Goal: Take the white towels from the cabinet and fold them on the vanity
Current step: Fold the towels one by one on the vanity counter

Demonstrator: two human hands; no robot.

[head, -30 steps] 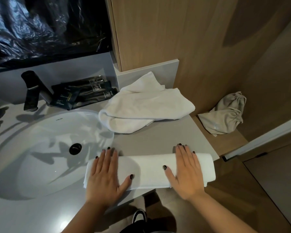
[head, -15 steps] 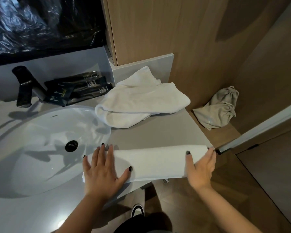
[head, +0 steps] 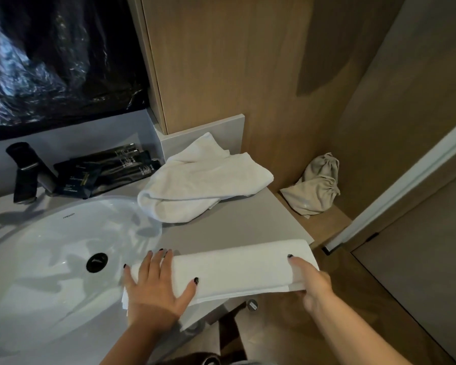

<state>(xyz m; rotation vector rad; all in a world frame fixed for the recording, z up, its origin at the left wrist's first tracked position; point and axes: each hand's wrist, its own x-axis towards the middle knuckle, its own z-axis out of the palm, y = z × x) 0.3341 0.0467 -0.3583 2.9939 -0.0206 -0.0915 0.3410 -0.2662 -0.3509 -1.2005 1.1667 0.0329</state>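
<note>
Folded towel (head: 237,272) lies along the bench's (head: 248,222) front edge; left hand (head: 156,285) presses flat on one end, right hand (head: 311,280) pinches the other. Crumpled towel (head: 203,185) sits behind.

Black faucet (head: 24,175), dark sachets (head: 103,175), beige drawstring bag (head: 315,187).

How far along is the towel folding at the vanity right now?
Done: two white towels are out on the vanity. In hand: the folded towel at the front edge is a narrow strip; the left hand presses its left end flat while the right hand grips its right end. Left: the loose towel behind it lies crumpled, unfolded.
</note>
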